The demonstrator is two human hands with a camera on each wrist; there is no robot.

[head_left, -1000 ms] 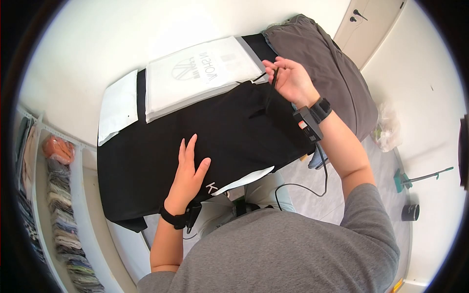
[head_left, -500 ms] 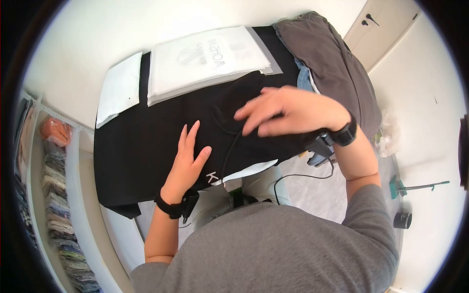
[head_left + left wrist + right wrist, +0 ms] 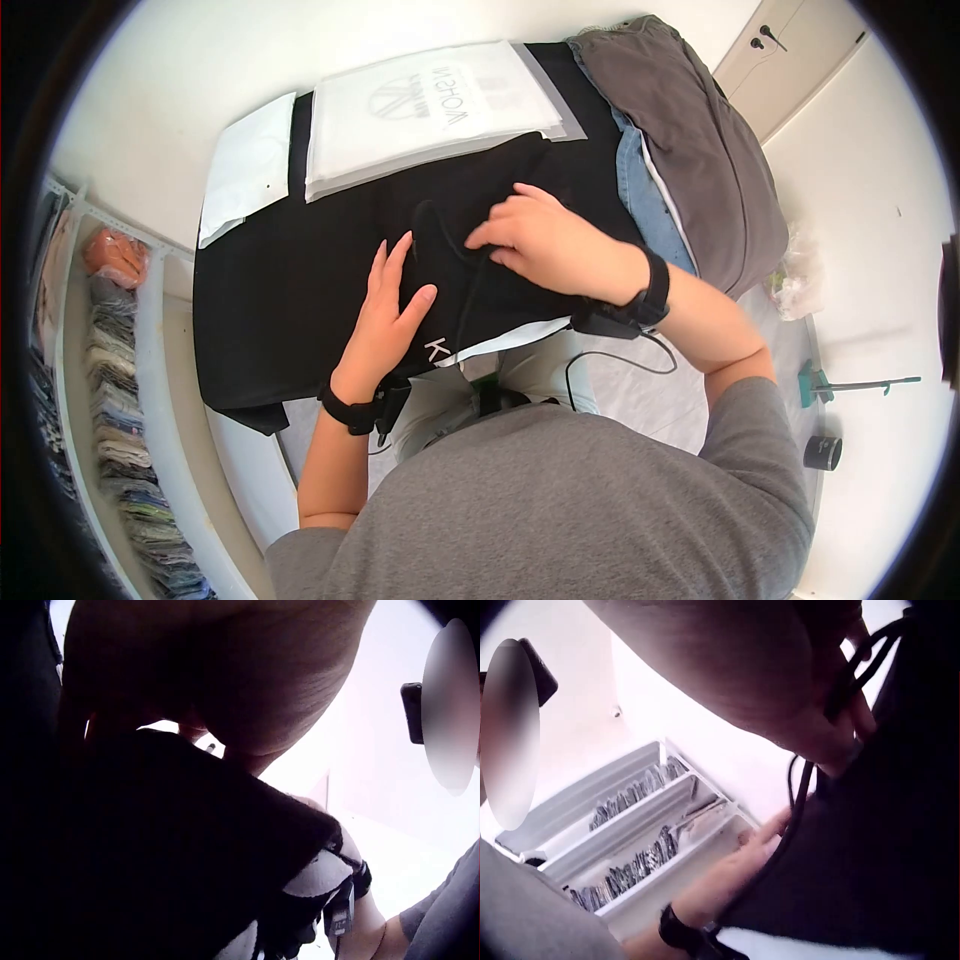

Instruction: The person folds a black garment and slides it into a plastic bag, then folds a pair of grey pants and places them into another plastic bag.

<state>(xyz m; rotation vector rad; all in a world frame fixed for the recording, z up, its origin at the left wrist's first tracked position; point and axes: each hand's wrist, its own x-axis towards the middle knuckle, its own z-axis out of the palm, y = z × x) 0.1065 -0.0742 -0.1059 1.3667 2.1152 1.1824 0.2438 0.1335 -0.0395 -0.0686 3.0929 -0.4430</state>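
Note:
A black garment with a white letter K printed near its front edge lies spread before me. My left hand rests on the black cloth, fingers straight and thumb apart. My right hand is low over the garment's middle and pinches a black drawstring. In the right wrist view the cord loops out past the fingers and hangs down toward the left hand. The left wrist view shows mostly dark cloth and the shaded underside of the left hand.
Clear printed bags and a white package lie along the back. Grey clothing over blue denim is heaped at the right. Shelves of folded clothes stand at left. A wrist cable hangs near the right arm.
My right hand has come from the garment's upper right, palm up, down and left to its middle, turning palm down and bringing the drawstring along. The left hand has stayed on the cloth.

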